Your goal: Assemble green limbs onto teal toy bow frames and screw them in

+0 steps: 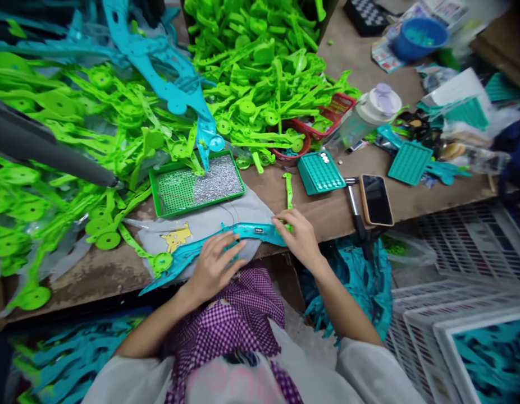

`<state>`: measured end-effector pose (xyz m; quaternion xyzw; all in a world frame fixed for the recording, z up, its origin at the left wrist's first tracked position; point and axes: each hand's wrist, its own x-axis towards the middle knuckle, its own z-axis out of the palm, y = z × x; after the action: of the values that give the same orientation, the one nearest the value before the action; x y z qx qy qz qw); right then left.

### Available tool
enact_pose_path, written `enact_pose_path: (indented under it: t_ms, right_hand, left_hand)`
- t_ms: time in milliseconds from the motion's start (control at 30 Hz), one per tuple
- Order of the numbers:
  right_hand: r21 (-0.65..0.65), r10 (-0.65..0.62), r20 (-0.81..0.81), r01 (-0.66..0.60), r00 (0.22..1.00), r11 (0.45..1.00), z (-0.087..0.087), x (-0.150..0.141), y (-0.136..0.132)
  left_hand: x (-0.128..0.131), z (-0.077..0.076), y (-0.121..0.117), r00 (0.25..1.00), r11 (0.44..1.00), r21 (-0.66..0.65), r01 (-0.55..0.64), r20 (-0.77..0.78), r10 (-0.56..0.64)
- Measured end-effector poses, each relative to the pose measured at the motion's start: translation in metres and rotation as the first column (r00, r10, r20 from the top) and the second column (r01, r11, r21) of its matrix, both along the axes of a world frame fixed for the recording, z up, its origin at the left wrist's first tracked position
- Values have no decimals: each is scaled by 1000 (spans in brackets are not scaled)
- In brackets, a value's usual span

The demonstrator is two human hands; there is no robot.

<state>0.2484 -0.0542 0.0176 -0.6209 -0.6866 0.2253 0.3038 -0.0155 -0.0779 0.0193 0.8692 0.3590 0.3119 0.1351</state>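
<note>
A long, curved blue plastic part (254, 230) lies along the table's front edge, with a small metal piece (259, 230) set in it. Across its middle, my left hand (218, 264) grips it, the fingers somewhat apart and partly hiding it. My right hand (300, 235) has its bent fingertips at the part's right end. Just beyond those fingers is a narrow green plastic piece (288, 188), its near end partly covered by the hand. Behind the blue part sits a green tray (196, 210) of small silvery pins.
Heaps of green plastic parts (251, 62) cover the back and left. A dark grey tool (45, 140) juts in from the left. Rightward are a teal grid tray (321, 174), a hammer (356, 210), a phone (377, 199) and a bottle (369, 112). White crates (415, 320) stand below right.
</note>
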Motion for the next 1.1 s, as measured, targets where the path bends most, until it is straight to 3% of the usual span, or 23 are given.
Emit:
enact_pose_path:
  t_ms: [100, 167, 267, 367, 433, 500, 600, 700, 800, 933, 1033, 1100]
  right_hand:
    - [-41, 118, 106, -114, 987, 993, 2, -40, 26]
    - [-56, 124, 185, -115, 975, 992, 1, -59, 37]
    - [-12, 25, 147, -23, 989, 1000, 2, -70, 42]
    - [17, -151, 54, 151, 987, 988, 5, -71, 41]
    - [-25, -249, 87, 252, 965, 967, 8, -76, 44]
    - [-120, -262, 155, 281, 953, 952, 13, -87, 53]
    - [-181, -208, 174, 239, 962, 954, 24, -113, 71]
    - [-27, -81, 87, 83, 993, 996, 37, -148, 90]
    - [50, 100, 127, -107, 987, 993, 42, -189, 106]
    - [-104, 306, 352, -289, 884, 952, 30, -239, 122]
    - [-245, 401, 462, -321, 791, 915, 20, -263, 132]
    - [-274, 432, 468, -338, 771, 900, 20, -268, 135]
  left_hand:
    - [-35, -3, -26, 985, 985, 28, -172, 19, 171]
    - [-58, -9, -38, 969, 968, 60, -246, -15, 247]
    - [-83, -20, -48, 940, 939, 124, -320, -79, 331]
    - [-96, -29, -48, 889, 890, 167, -423, -115, 444]
    - [-98, -33, -46, 855, 862, 146, -485, -131, 503]
    - [-99, -34, -44, 838, 853, 91, -514, -158, 522]
    - [-99, -34, -44, 839, 854, 19, -521, -173, 516]
    - [-99, -33, -45, 853, 863, -11, -506, -156, 498]
    - [-99, -34, -47, 859, 867, -18, -498, -148, 490]
    - [-98, -36, -48, 855, 861, -47, -506, -154, 495]
    - [-98, -36, -49, 860, 862, -70, -502, -142, 489]
    - [-99, -35, -49, 865, 865, -80, -495, -138, 482]
